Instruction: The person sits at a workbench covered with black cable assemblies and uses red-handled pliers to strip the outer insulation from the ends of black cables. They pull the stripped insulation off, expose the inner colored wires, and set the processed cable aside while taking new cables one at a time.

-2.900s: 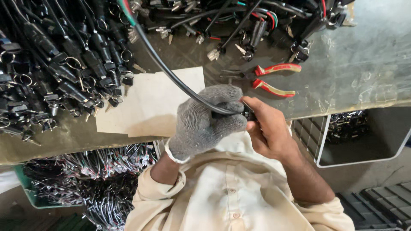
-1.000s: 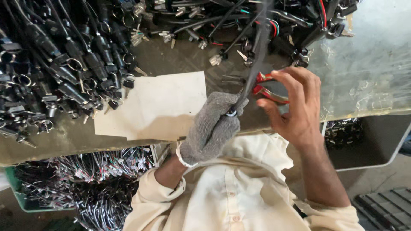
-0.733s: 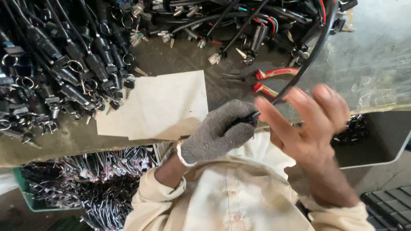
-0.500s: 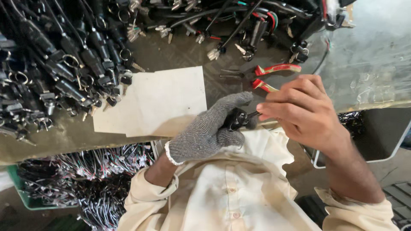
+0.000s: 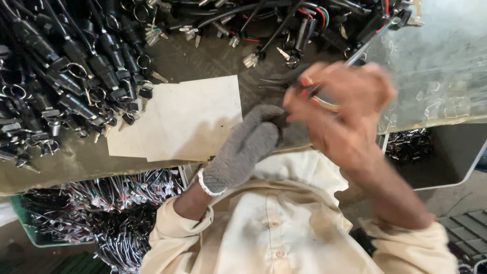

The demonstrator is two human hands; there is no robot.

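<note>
My left hand [image 5: 243, 152] wears a grey knit glove and is closed around the near end of a black cable, over the table's front edge. My bare right hand [image 5: 340, 111] is blurred with motion just right of and above the glove, fingers curled around the same cable. The black cable [image 5: 362, 45] leaves that hand and runs up to the right into the heap of wiring. Red-handled pliers [image 5: 307, 81] lie on the table, mostly hidden behind my right hand.
A dense pile of black cable assemblies with keys and rings [image 5: 76, 76] fills the table's left and back. Pale card sheets [image 5: 187, 119] lie beside the glove. Clear plastic sheeting [image 5: 436, 66] covers the right. Below are a green crate [image 5: 30, 233] of wire bundles and a grey tray [image 5: 456, 167].
My right hand swung the cable out to the right, came back to the gloved hand, and has now lifted up and away again. The gloved hand kept its grip in place.
</note>
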